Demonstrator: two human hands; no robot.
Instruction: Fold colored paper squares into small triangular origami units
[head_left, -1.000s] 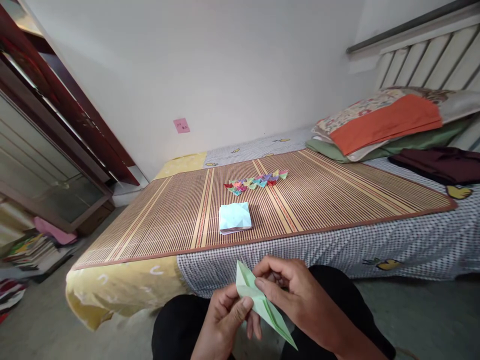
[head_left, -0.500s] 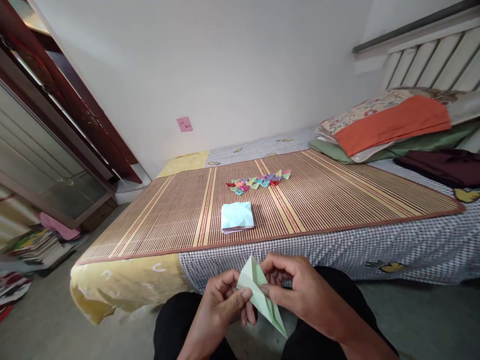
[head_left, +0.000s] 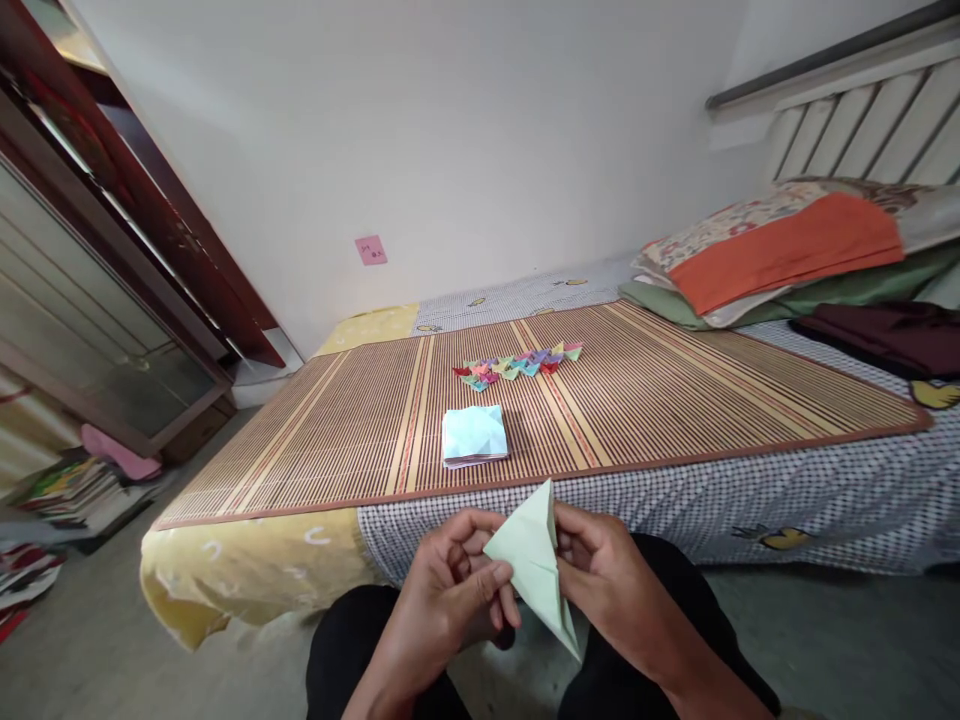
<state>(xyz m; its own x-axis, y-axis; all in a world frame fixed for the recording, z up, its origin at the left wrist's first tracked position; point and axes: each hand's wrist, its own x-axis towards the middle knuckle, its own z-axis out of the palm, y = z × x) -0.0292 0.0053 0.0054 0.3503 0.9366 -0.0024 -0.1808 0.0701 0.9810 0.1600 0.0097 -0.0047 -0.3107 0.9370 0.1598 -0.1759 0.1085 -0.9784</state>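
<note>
Presently: pale-green folded paper [head_left: 527, 552], apparently mid-fold, held between left grip [head_left: 444, 592] and right grip [head_left: 611, 572], before bed's [head_left: 259, 560] near edge; further creasing would need aligned edges.

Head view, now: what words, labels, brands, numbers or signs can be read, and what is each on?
None can be read.
Pink note on the wall: dark marks, too small to read.
Stack of books or papers at far left: too blurred to read.
Folded green paper: no lettering visible.
</note>
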